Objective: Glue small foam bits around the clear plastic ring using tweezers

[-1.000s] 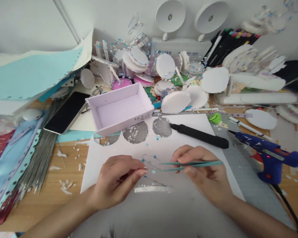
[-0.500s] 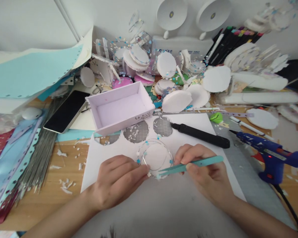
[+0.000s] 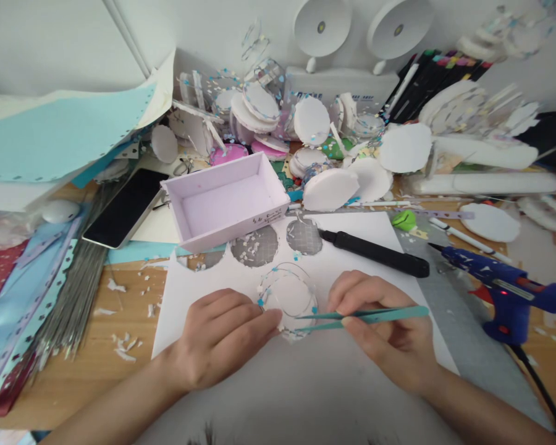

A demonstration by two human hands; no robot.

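Since half a second ago the teal tweezers (image 3: 393,314) have swung flatter and their tips have parted. The left hand (image 3: 229,337) pinches the near-left rim of the wire ring (image 3: 261,302), hiding that stretch and its thumb. The ring is over the white sheet (image 3: 189,296), toward the worktop (image 3: 74,395)'s front edge. The tweezers, long axis side to side, point left across it, grasped by the right hand (image 3: 398,346).
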